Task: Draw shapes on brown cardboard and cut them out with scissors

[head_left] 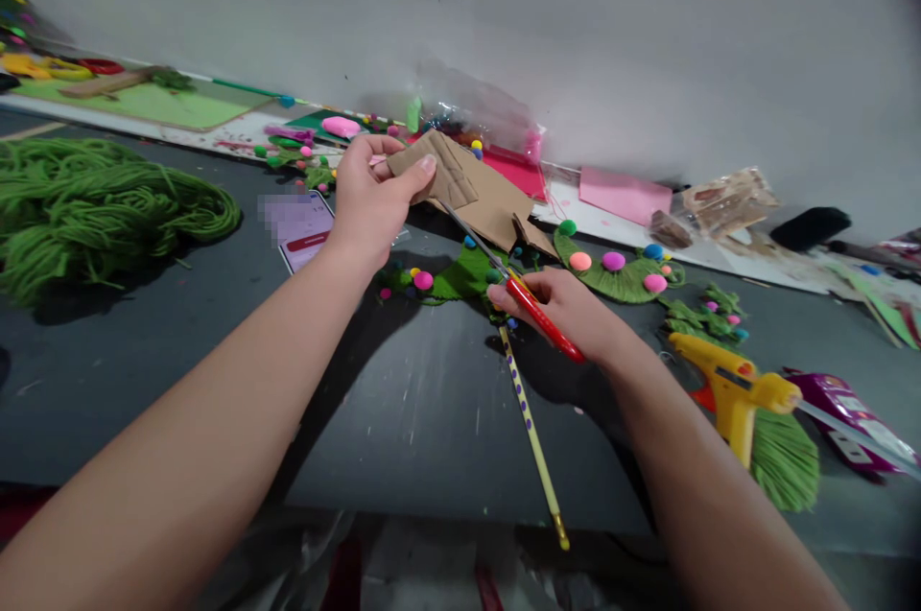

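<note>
My left hand [381, 194] pinches a small piece of brown cardboard [442, 172] between thumb and fingers, holding it above the dark table. My right hand [565, 304] is closed round the red handles of a pair of scissors [536, 312]. The blades point up and left, their tips at the lower edge of the cardboard; whether they are cutting into it I cannot tell. Behind lies a larger cardboard sheet [500, 194]. Below the scissors are a green leaf-like piece with pompoms [467, 275] and a spotted pencil [531, 429].
A heap of green yarn [107, 208] lies left, near a phone [300, 227]. To the right are a yellow glue gun [734, 390], a purple packet [849, 419] and a green yarn leaf [784, 458]. Pink paper [625, 199] and plastic bags [489, 107] line the wall.
</note>
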Motion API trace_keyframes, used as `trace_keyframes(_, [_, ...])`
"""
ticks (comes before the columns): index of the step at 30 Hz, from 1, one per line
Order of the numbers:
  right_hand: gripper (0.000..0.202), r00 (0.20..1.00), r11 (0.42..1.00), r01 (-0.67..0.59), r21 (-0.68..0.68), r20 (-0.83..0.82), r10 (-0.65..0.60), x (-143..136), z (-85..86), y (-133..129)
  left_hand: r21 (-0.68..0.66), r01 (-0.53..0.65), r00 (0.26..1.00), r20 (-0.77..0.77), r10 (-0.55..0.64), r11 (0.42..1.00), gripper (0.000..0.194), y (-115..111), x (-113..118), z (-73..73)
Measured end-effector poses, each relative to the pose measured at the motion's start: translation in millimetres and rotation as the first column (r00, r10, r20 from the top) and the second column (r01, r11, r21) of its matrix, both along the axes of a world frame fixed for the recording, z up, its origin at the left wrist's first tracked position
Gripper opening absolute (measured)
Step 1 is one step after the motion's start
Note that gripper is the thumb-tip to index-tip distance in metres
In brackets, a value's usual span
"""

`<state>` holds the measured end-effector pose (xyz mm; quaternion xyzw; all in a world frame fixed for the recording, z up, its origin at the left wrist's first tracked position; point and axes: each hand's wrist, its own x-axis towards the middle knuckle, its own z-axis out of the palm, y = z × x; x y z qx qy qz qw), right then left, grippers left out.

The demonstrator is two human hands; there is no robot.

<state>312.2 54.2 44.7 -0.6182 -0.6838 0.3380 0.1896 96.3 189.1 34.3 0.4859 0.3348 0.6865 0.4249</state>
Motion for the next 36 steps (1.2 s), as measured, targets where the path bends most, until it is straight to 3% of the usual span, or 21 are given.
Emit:
trace_keyframes(25, [0.061,0.999,0.999,-0.030,0.011,-0.019,0.030,-0.4,0.8,-2.0,0.000,0.030,0.999,0.019,-0.030,1.000,0.037,1.8,1.2,-2.5])
trace_keyframes(36, [0.061,0.999,0.999,0.032,-0.023,-0.009,-0.032,-1.9,5.0,-5.1,-0.015,0.058,0.998,0.015,-0.057,0.998,0.050,-3.7,0.5,0.5])
